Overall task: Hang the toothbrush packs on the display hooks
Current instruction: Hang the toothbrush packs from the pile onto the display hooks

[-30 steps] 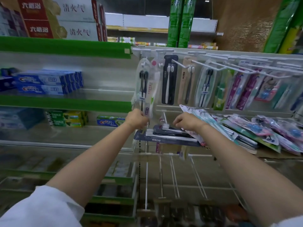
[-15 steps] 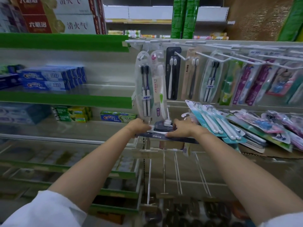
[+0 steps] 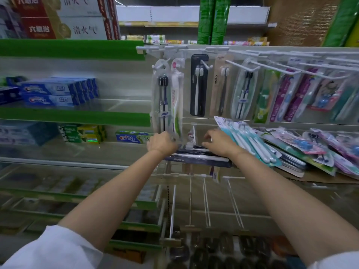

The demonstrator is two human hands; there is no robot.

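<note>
A stack of dark AUBO toothbrush packs (image 3: 196, 159) lies flat on the shelf edge below the white display hooks (image 3: 242, 65). My left hand (image 3: 162, 143) grips the stack's left end, just under a hanging clear pack (image 3: 161, 98) and a white-green pack (image 3: 177, 100). My right hand (image 3: 218, 141) curls its fingers over the top pack of the stack, thumb raised. A black AUBO pack (image 3: 198, 84) and a beige AUBO pack (image 3: 220, 86) hang on hooks above the hands. My fingertips are hidden behind my hands.
Loose teal packs (image 3: 250, 141) and pink ones (image 3: 310, 146) are heaped on the shelf to the right. More packs hang on the right hooks. Crest toothpaste boxes (image 3: 52, 94) fill the green-edged shelves (image 3: 77, 115) at left. Bare wire hooks (image 3: 191, 200) jut out below.
My left hand dropped from the bottom of the hanging clear pack to the left end of the flat stack. My right hand slid left onto the stack's top pack.
</note>
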